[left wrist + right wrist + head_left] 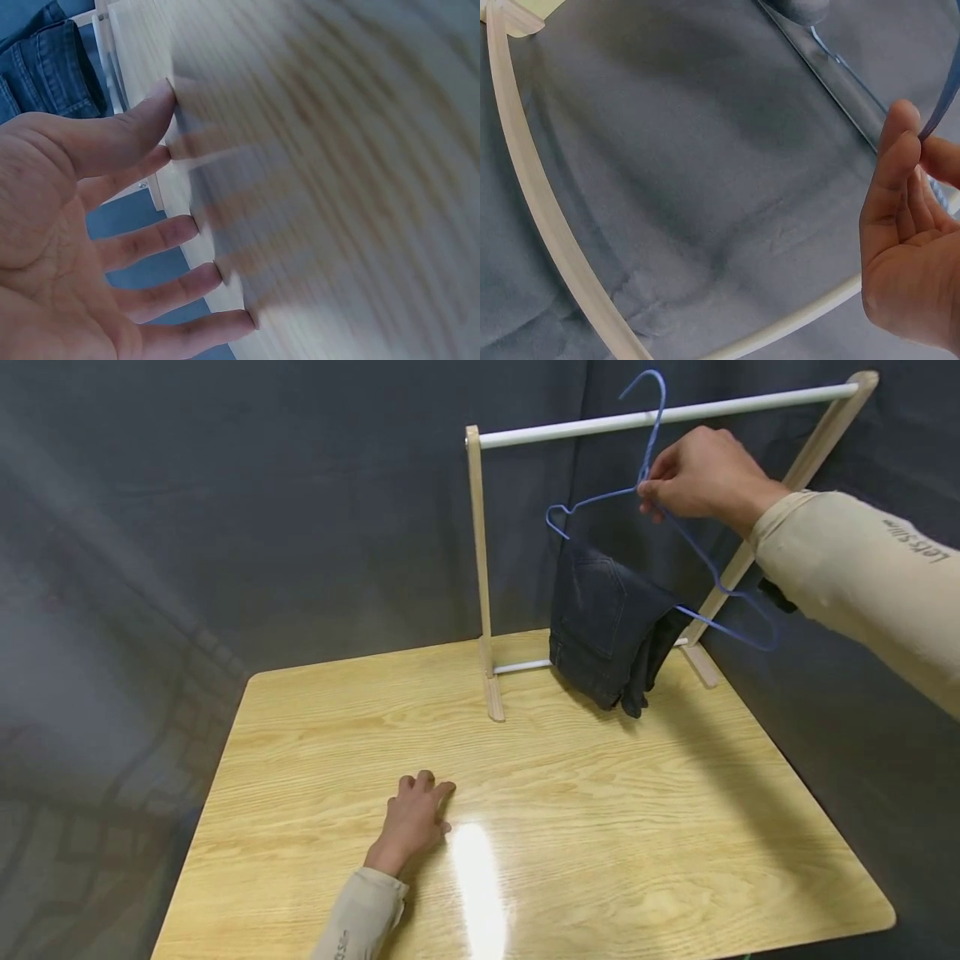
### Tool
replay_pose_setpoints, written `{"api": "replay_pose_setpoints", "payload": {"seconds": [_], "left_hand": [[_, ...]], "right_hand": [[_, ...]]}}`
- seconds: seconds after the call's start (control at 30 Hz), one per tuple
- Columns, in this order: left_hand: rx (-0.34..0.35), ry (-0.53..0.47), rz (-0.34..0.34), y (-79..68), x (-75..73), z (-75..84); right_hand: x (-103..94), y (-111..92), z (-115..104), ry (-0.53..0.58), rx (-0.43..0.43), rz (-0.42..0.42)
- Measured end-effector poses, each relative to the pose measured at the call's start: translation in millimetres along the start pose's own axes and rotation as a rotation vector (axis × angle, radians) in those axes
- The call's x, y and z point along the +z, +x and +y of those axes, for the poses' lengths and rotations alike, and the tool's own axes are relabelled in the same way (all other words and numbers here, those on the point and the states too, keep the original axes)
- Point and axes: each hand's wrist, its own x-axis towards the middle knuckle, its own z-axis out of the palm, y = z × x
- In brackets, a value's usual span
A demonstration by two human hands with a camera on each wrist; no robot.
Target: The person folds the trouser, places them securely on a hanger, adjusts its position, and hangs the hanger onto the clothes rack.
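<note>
My right hand pinches a blue hanger just below its hook, which rises near the rack's white top rail. Dark folded jeans hang over the hanger's lower bar, above the tabletop. In the right wrist view, thumb and fingers of the right hand close on the blue wire. My left hand rests on the wooden table with fingers spread. From the left wrist view, the fingertips of that left hand touch the wood, and nothing is in its palm.
The garment rack has wooden side posts and a white lower rail, and stands at the table's back right. A dark grey curtain hangs behind and around the table. Light glares off the tabletop near the left hand.
</note>
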Motion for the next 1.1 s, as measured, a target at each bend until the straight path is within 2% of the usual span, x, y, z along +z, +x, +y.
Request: {"api": "replay_pose_setpoints", "payload": {"seconds": [0.3,0.53,0.77,0.93,1.1], "left_hand": [[0.019,-0.017,0.026,0.5,2.7,4.3],[0.031,-0.019,0.038,0.6,1.5,3.3],[0.023,0.001,0.037,2.0,0.8,-0.2],[0.023,0.007,0.035,5.6,0.8,-2.8],[0.018,0.002,0.018,5.1,2.6,-4.2]], "right_hand": [[9.7,5,6,0.040,0.024,-0.011],[20.8,3,11,0.028,0.020,-0.043],[26.2,2,12,-0.003,-0.029,-0.027],[28.2,-3,13,-0.031,-0.059,-0.013],[32.7,-14,10,-0.055,-0.049,-0.035]]}}
